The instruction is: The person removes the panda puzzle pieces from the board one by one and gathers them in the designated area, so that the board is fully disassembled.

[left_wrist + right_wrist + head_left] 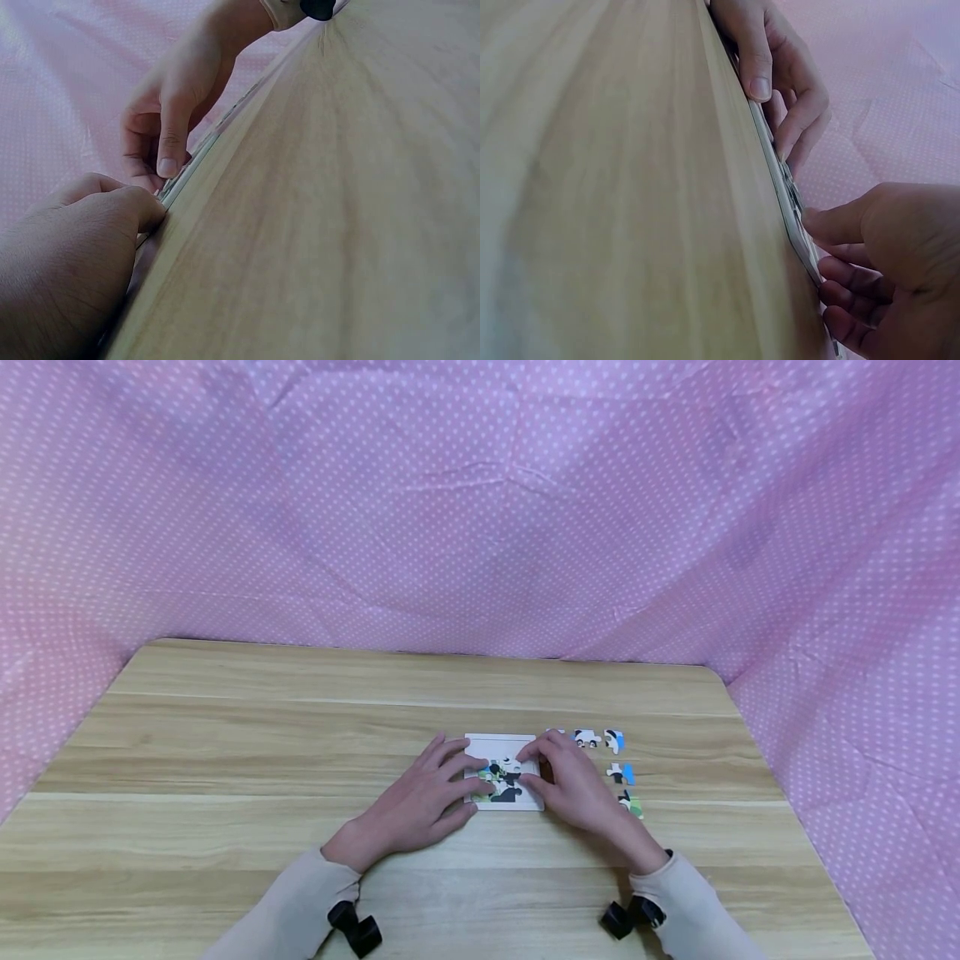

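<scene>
A white puzzle tray (495, 806) lies flat on the table, with joined panda pieces (506, 793) in its lower part. My left hand (420, 793) rests over the tray's left side with fingers spread, the fingertips on the frame and pieces; its thumb is at the lower left corner. From the right, my right hand (577, 785) pinches a small white and black puzzle piece (513, 766) between thumb and index finger, low over the tray. The wrist views show the left hand (82, 262) and right hand (907, 262) along the tray's edge, seen nearly side-on.
Loose pieces lie right of the tray: a panda-face piece (587, 738), a blue-edged piece (614, 741), another with blue (621, 773) and one with green (632, 804). One more is partly behind the right hand. A pink dotted cloth (480, 527) hangs beyond the wooden table (300, 718).
</scene>
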Motion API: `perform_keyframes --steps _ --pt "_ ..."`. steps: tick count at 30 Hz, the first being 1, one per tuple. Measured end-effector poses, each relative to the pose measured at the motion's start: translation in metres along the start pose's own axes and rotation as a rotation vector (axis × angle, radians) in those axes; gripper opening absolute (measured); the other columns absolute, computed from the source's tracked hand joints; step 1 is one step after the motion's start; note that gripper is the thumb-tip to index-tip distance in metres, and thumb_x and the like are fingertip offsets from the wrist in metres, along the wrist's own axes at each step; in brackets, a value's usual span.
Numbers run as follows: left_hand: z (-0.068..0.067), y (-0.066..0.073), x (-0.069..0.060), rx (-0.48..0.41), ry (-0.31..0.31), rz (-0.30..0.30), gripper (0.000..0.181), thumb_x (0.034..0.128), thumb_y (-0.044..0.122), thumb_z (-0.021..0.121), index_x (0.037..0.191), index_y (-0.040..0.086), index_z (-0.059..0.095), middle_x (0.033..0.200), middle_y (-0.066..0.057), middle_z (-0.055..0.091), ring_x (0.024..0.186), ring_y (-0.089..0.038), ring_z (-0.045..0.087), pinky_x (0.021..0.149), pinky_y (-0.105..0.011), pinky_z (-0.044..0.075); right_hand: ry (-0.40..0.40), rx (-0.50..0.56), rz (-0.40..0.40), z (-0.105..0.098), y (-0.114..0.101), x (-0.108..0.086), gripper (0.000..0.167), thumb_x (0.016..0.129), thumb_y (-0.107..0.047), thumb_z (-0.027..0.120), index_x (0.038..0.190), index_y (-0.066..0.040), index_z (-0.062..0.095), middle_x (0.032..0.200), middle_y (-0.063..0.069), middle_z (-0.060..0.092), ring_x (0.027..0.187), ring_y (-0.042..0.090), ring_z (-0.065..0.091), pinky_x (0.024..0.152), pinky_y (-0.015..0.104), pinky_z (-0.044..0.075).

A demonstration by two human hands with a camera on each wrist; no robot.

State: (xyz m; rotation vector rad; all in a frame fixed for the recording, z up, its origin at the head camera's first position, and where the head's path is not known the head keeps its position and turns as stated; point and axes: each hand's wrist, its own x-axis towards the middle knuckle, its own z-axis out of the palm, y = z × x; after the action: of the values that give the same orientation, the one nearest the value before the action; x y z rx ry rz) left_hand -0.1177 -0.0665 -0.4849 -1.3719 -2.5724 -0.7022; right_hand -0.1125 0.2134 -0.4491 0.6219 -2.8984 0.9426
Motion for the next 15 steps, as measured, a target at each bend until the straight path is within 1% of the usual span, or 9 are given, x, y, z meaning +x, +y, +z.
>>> perform_keyframes --steps 6,10,11,13,15 --pt "-0.001 0.001 0.0 -0.008 -0.022 -0.02 0.03 0.1098 0.029 0.065 0.137 0.026 0.078 0.151 -0.003 0.065 0.157 -0.04 0.044 0.133 -0.071 0.021 -0.007 -0.006 -0.017 -0.001 0.001 -0.001 0.023 0.097 -0.01 0.087 0.117 -0.01 0.075 0.112 -0.001 0.069 0.101 0.018 0.056 0.086 0.036 0.052" --pt "-0.001 0.001 0.0 -0.013 -0.023 -0.024 0.03 0.1098 0.029 0.065 0.137 0.026 0.078 0.152 -0.003 0.066 0.157 -0.04 0.044 0.133 -0.072 0.021 0.017 -0.015 -0.087 0.0 0.005 -0.003 0.023 0.099 -0.009 0.084 0.119 -0.008 0.072 0.111 0.0 0.069 0.102 0.019 0.056 0.085 0.038 0.052" --pt "-0.001 0.001 0.0 -0.013 -0.02 -0.023 0.03 0.1097 0.029 0.065 0.136 0.026 0.078 0.152 -0.003 0.066 0.157 -0.04 0.044 0.133 -0.072 0.022 0.027 -0.012 -0.118 0.002 0.009 -0.003 0.022 0.101 -0.01 0.082 0.12 -0.007 0.071 0.111 0.001 0.069 0.102 0.019 0.056 0.085 0.037 0.052" --pt "-0.001 0.001 0.0 -0.013 -0.015 -0.019 0.03 0.1096 0.029 0.065 0.136 0.026 0.078 0.152 -0.003 0.066 0.157 -0.041 0.045 0.132 -0.073 0.022 0.042 -0.01 -0.158 0.003 0.012 -0.004 0.021 0.103 -0.012 0.08 0.12 -0.006 0.07 0.111 0.001 0.069 0.102 0.018 0.056 0.084 0.037 0.051" --pt "0.0 0.001 0.0 -0.015 -0.011 -0.015 0.029 0.1096 0.029 0.065 0.135 0.026 0.078 0.153 -0.003 0.066 0.156 -0.041 0.045 0.132 -0.074 0.023 0.045 -0.009 -0.164 0.003 0.012 -0.004 0.02 0.103 -0.012 0.079 0.12 -0.006 0.07 0.111 0.002 0.068 0.101 0.018 0.055 0.084 0.036 0.051"
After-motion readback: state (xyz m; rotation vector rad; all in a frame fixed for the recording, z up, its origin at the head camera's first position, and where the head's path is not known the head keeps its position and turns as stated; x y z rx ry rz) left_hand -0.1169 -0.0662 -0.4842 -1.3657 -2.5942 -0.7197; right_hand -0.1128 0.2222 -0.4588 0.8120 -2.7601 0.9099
